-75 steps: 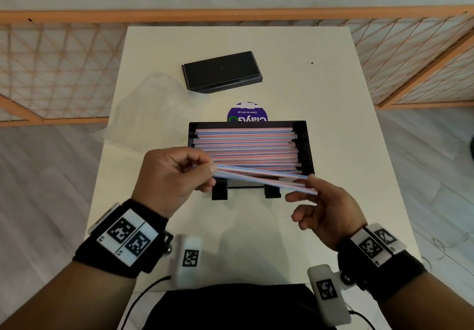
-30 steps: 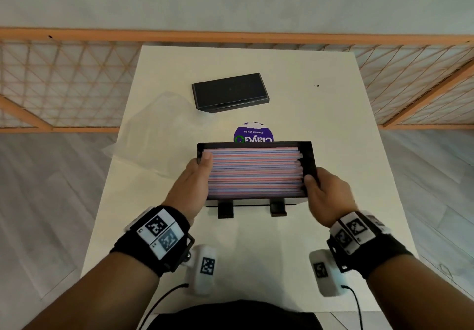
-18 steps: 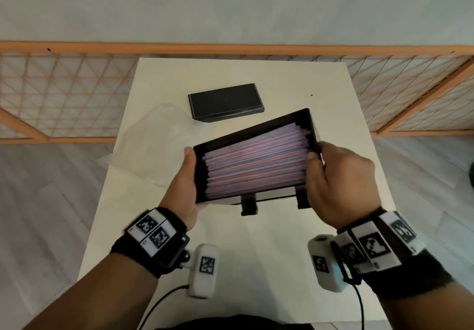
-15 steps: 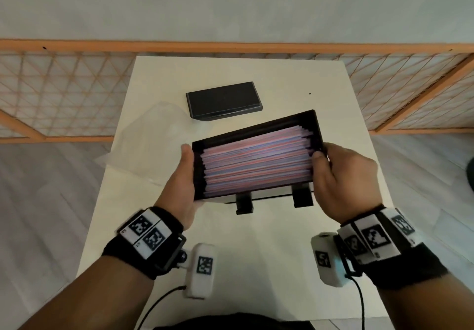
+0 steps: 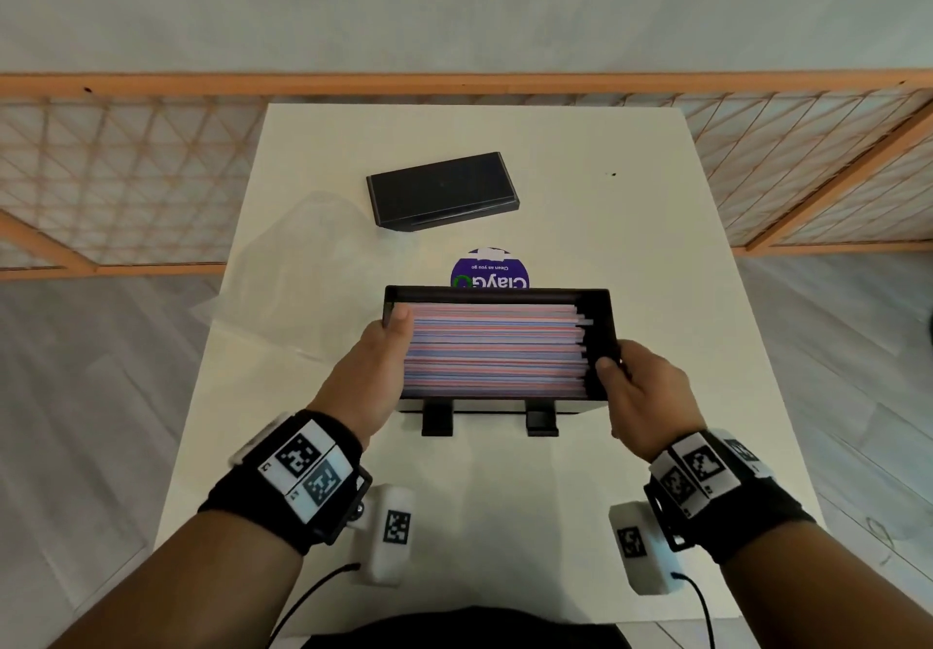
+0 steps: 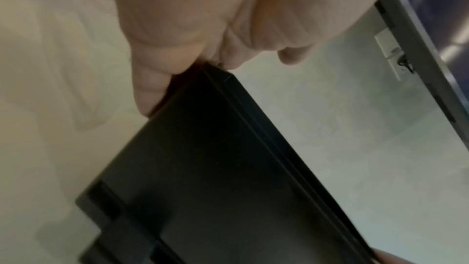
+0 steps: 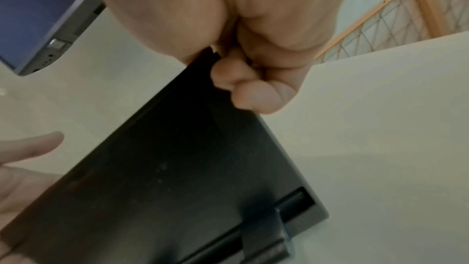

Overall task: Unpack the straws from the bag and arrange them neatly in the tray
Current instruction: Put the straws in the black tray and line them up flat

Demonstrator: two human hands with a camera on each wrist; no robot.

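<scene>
Straws (image 5: 492, 353) fill the black tray (image 5: 601, 325), now levelled again above the bench (image 5: 656, 224) after its tilt, left hand (image 5: 371, 376) and right hand (image 5: 638, 396) each gripping an end, nearly finished.

Soft even indoor light, faint shadows, wide-angle edge bending, blurry wrist views

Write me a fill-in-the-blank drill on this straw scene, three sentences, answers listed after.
1. The black rectangular tray is gripped at its two short ends by ____ hands.
2. The pink-and-blue striped straws all lie ____ the tray.
3. The crumpled clear plastic bag lies on the white table on the side of the person's ____ hand, not the right hand.

Missing words: both; inside; left
</scene>
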